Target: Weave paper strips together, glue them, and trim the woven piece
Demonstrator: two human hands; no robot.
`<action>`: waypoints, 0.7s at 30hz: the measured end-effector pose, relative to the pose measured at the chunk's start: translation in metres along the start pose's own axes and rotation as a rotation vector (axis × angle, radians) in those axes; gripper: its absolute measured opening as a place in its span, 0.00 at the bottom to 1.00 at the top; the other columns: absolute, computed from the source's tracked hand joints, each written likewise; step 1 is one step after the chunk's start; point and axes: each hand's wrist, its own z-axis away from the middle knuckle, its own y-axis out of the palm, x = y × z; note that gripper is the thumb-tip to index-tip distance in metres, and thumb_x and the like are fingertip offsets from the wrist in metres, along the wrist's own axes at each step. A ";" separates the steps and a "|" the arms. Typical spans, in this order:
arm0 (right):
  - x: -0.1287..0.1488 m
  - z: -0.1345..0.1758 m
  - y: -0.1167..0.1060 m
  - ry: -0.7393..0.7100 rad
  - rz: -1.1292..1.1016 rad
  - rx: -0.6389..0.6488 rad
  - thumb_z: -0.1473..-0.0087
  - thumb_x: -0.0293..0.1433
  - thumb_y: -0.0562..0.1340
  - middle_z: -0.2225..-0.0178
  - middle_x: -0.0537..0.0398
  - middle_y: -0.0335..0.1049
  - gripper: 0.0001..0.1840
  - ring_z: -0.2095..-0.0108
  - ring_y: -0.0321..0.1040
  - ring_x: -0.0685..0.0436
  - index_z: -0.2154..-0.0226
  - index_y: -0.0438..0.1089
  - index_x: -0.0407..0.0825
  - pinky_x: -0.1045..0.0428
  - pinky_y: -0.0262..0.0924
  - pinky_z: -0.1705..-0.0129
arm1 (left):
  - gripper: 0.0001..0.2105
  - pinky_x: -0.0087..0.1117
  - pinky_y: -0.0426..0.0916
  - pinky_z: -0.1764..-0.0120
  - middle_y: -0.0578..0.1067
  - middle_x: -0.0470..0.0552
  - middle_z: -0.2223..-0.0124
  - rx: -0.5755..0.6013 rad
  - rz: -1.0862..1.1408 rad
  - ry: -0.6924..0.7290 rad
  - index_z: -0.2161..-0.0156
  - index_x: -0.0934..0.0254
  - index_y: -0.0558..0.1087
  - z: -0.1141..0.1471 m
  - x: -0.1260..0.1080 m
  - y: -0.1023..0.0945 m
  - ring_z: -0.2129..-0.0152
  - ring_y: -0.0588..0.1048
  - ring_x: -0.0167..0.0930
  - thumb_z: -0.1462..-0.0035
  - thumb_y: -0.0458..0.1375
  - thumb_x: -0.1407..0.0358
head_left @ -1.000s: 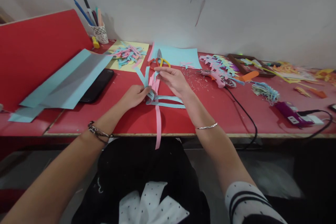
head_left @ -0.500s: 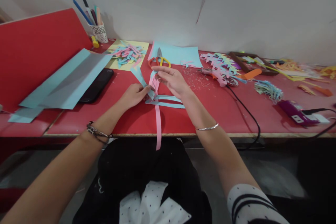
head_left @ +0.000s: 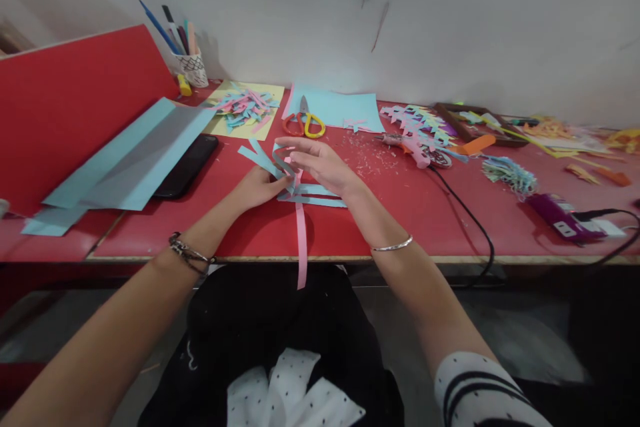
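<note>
Light blue and pink paper strips cross one another in the middle of the table. My left hand (head_left: 264,187) is closed on the crossing, pinching the blue strips (head_left: 259,156) whose ends stick up to the left. My right hand (head_left: 323,165) is curled around a blue strip that bends into a curve (head_left: 281,159); its fingertips touch that strip. From under the hands a pink strip (head_left: 301,240) hangs over the table's front edge. Other blue strips (head_left: 320,201) lie flat to the right, partly beneath my right hand.
Scissors (head_left: 303,121) lie behind my hands, near blue sheets (head_left: 340,107). Paper scraps (head_left: 245,107) are heaped at the back left. To the left are a black phone (head_left: 187,167) and a pen cup (head_left: 193,69). A pink glue gun (head_left: 413,149) trails a black cable on the right.
The blue strip under my right hand has been bent over into a curve toward the left. My right hand has shifted slightly lower and left, while my left hand keeps its hold.
</note>
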 end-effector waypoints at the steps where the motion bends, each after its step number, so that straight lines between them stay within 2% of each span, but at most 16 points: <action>1: -0.001 0.000 0.000 -0.006 -0.002 0.010 0.51 0.29 0.56 0.58 0.55 0.68 0.15 0.58 0.64 0.50 0.58 0.67 0.50 0.51 0.59 0.55 | 0.11 0.28 0.65 0.69 0.73 0.48 0.74 -0.001 0.005 -0.005 0.69 0.67 0.71 0.000 -0.001 0.000 0.75 0.70 0.29 0.50 0.50 0.61; 6: -0.003 0.000 0.001 -0.054 0.002 0.075 0.52 0.32 0.57 0.55 0.56 0.66 0.14 0.52 0.60 0.49 0.59 0.68 0.52 0.53 0.59 0.54 | 0.14 0.26 0.62 0.75 0.69 0.45 0.79 -0.032 0.076 -0.070 0.70 0.67 0.70 0.000 0.001 0.002 0.81 0.67 0.26 0.49 0.48 0.58; 9: 0.000 0.001 0.001 -0.056 0.076 0.098 0.51 0.32 0.56 0.55 0.55 0.66 0.15 0.52 0.60 0.48 0.58 0.66 0.52 0.53 0.59 0.55 | 0.16 0.25 0.60 0.78 0.66 0.44 0.82 -0.031 0.103 -0.081 0.73 0.66 0.70 -0.001 0.002 0.002 0.83 0.65 0.26 0.49 0.47 0.56; 13: 0.002 0.006 -0.007 -0.102 0.301 0.046 0.54 0.29 0.58 0.57 0.52 0.65 0.16 0.58 0.62 0.49 0.59 0.61 0.49 0.52 0.59 0.56 | 0.17 0.26 0.59 0.79 0.66 0.45 0.85 -0.053 0.035 -0.113 0.81 0.65 0.65 -0.002 0.001 0.001 0.84 0.66 0.26 0.49 0.47 0.56; 15: 0.001 0.010 -0.015 -0.107 0.401 0.062 0.56 0.27 0.58 0.62 0.53 0.65 0.15 0.62 0.63 0.50 0.62 0.59 0.48 0.52 0.59 0.58 | 0.18 0.26 0.58 0.80 0.66 0.46 0.86 -0.062 -0.010 -0.135 0.83 0.65 0.64 -0.002 0.000 0.000 0.85 0.66 0.27 0.48 0.46 0.57; 18: -0.002 0.013 -0.027 -0.050 0.528 0.124 0.57 0.24 0.56 0.71 0.58 0.63 0.11 0.70 0.62 0.52 0.67 0.57 0.48 0.53 0.59 0.64 | 0.18 0.26 0.59 0.79 0.67 0.47 0.85 -0.066 0.004 -0.160 0.84 0.65 0.64 -0.002 -0.002 0.001 0.84 0.67 0.27 0.48 0.44 0.60; 21: 0.003 0.018 -0.033 0.013 0.723 0.140 0.57 0.21 0.54 0.75 0.59 0.62 0.06 0.74 0.60 0.53 0.72 0.59 0.46 0.54 0.56 0.68 | 0.17 0.25 0.60 0.77 0.69 0.48 0.83 -0.053 0.097 -0.157 0.82 0.65 0.66 -0.002 -0.004 0.001 0.84 0.68 0.26 0.47 0.43 0.61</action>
